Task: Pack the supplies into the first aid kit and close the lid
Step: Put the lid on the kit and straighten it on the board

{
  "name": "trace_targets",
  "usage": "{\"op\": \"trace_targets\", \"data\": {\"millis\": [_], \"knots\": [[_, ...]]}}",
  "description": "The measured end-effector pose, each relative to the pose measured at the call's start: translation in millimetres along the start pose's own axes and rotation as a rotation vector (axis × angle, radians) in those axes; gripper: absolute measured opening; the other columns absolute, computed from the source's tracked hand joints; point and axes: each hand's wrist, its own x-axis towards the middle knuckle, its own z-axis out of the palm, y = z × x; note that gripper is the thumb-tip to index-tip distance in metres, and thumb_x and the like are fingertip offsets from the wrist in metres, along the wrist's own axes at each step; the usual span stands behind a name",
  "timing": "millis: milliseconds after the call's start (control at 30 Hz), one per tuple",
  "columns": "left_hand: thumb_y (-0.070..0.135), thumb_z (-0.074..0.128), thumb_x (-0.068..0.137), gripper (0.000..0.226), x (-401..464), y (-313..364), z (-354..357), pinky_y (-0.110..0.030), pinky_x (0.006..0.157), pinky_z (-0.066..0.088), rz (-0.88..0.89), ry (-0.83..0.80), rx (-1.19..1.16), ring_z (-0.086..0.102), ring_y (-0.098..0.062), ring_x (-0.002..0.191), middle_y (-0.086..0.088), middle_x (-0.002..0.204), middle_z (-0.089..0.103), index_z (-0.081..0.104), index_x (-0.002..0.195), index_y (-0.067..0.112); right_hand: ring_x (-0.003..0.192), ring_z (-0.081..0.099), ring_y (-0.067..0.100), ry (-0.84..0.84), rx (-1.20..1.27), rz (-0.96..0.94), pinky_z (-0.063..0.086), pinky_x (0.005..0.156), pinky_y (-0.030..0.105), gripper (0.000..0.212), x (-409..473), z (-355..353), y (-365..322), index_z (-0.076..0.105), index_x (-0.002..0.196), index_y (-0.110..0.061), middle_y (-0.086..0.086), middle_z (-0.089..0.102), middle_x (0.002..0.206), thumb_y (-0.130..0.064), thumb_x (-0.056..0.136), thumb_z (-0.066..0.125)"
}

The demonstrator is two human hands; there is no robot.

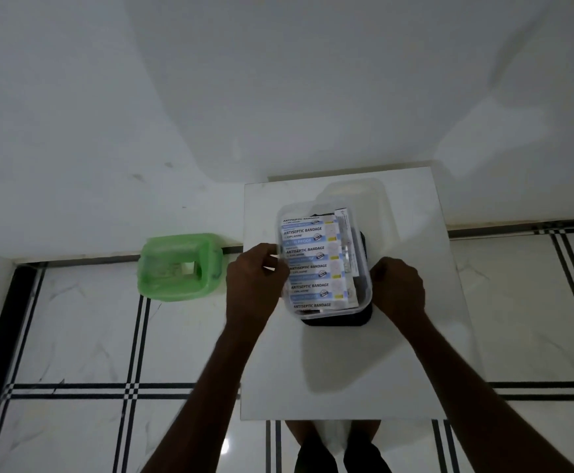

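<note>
Packing looks done, I'm on the lid-closing step. The first aid kit (326, 264), a clear box with a dark base, sits mid-surface (343, 370) on the white slab, right in front of me. Antiseptic bandage strips (313, 264) are stacked inside, filling the left part; some dark item and a leaflet sit along the right, hard to make out. A clear lid (285, 230) seems to be over the box, edges faint, can't say if it's seated.

My left hand (256, 285) is at the box's left rim, fingers (275, 259) curled and pinching the clear edge there. My right hand (396, 288) is at the right rim, fingers curled in closed; touching the wall I think, grip hidden behind the knuckles.

Next move I judge: press both sides down evenly until it snaps, watch that the strips don't poke over the rim.

Green bin (179, 268) on the floor to my left, well apart, not involved.
</note>
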Motion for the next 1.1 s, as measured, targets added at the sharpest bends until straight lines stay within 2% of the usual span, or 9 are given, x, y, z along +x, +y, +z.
{"op": "trace_targets", "data": {"millis": [133, 400, 500, 567, 733, 833, 933, 1033, 1100], "knots": [[0.013, 0.064, 0.09, 0.017, 7.2, -2.4, -9.7, -0.043, 0.056, 0.063, 0.009, -0.008, -0.001, 0.075, -0.02, 0.07, -0.006, 0.083, 0.077, 0.073, 0.104, 0.01, 0.081, 0.067, 0.03, 0.024, 0.224, 0.098, 0.042, 0.07, 0.026, 0.015, 5.0, -21.5, 5.5, 0.07, 0.082, -0.005, 0.011, 0.069, 0.078, -0.02, 0.081, 0.072], [0.029, 0.062, 0.082, 0.023, 6.8, -2.2, 9.6, -0.043, 0.06, 0.063, -0.031, -0.039, -0.039, 0.075, -0.014, 0.066, 0.0, 0.078, 0.076, 0.073, 0.099, 0.019, 0.077, 0.067, 0.016, 0.23, 0.44, -0.019, 0.053, 0.078, 0.033, 0.029, -21.9, -111.7, -17.9, 0.069, 0.109, -0.018, 0.001, 0.071, 0.081, -0.019, 0.08, 0.074], [0.03, 0.063, 0.082, 0.025, 4.8, -0.4, 20.1, -0.045, 0.06, 0.063, -0.08, -0.077, -0.117, 0.075, -0.016, 0.067, -0.001, 0.08, 0.077, 0.073, 0.102, 0.019, 0.068, 0.064, 0.005, 0.316, 0.407, -0.108, 0.051, 0.076, 0.029, 0.024, -41.8, -124.3, -44.4, 0.072, 0.102, -0.018, -0.004, 0.068, 0.073, -0.018, 0.079, 0.074], [0.021, 0.068, 0.087, 0.022, 1.3, 1.1, 24.4, -0.044, 0.058, 0.063, -0.121, -0.093, -0.201, 0.075, -0.02, 0.07, -0.005, 0.083, 0.076, 0.072, 0.107, 0.014, 0.065, 0.064, 0.011, 0.378, 0.325, -0.187, 0.05, 0.072, 0.027, 0.022, -52.6, -113.4, -61.1, 0.071, 0.1, -0.018, -0.001, 0.069, 0.077, -0.017, 0.078, 0.073], [0.015, 0.062, 0.095, 0.021, -1.6, -1.1, 21.2, -0.039, 0.064, 0.064, -0.166, -0.114, -0.324, 0.076, -0.016, 0.075, -0.006, 0.09, 0.077, 0.069, 0.114, 0.011, 0.089, 0.068, 0.024, 0.345, 0.163, -0.415, 0.059, 0.075, 0.032, 0.029, -75.2, -42.3, -91.6, 0.063, 0.108, -0.006, 0.011, 0.067, 0.102, -0.012, 0.081, 0.072], [0.013, 0.057, 0.096, 0.023, 3.2, -2.6, 14.6, -0.03, 0.062, 0.062, -0.156, -0.115, -0.31, 0.076, -0.015, 0.074, -0.006, 0.094, 0.076, 0.069, 0.115, 0.013, 0.094, 0.068, 0.031, 0.237, 0.094, -0.394, 0.06, 0.079, 0.045, 0.036, -74.4, -9.8, -100.9, 0.063, 0.111, 0.0, 0.018, 0.068, 0.102, -0.009, 0.079, 0.074], [0.014, 0.059, 0.096, 0.024, 4.4, -2.1, 13.6, -0.028, 0.062, 0.062, -0.134, -0.124, -0.308, 0.075, -0.017, 0.076, -0.006, 0.098, 0.076, 0.068, 0.118, 0.014, 0.094, 0.068, 0.031, 0.191, 0.127, -0.415, 0.059, 0.082, 0.046, 0.03, -67.5, -7.7, -100.9, 0.064, 0.112, -0.001, 0.018, 0.069, 0.103, -0.011, 0.085, 0.069], [0.017, 0.066, 0.093, 0.028, 1.3, 0.7, 17.6, -0.029, 0.06, 0.062, -0.127, -0.105, -0.315, 0.074, -0.016, 0.075, -0.004, 0.098, 0.074, 0.066, 0.121, 0.013, 0.094, 0.067, 0.026, 0.361, 0.198, -0.443, 0.059, 0.079, 0.039, 0.022, -60.3, -33.3, -87.9, 0.063, 0.111, -0.003, 0.015, 0.069, 0.104, -0.012, 0.091, 0.061], [0.021, 0.069, 0.091, 0.033, -1.5, 2.5, 21.3, -0.03, 0.059, 0.063, -0.128, -0.091, -0.327, 0.072, -0.015, 0.074, -0.002, 0.097, 0.073, 0.065, 0.123, 0.014, 0.1, 0.064, 0.03, 0.458, 0.114, -0.297, 0.056, 0.083, 0.04, 0.028, -47.0, -52.0, -68.4, 0.06, 0.117, -0.003, 0.017, 0.066, 0.112, -0.014, 0.091, 0.059]]}}
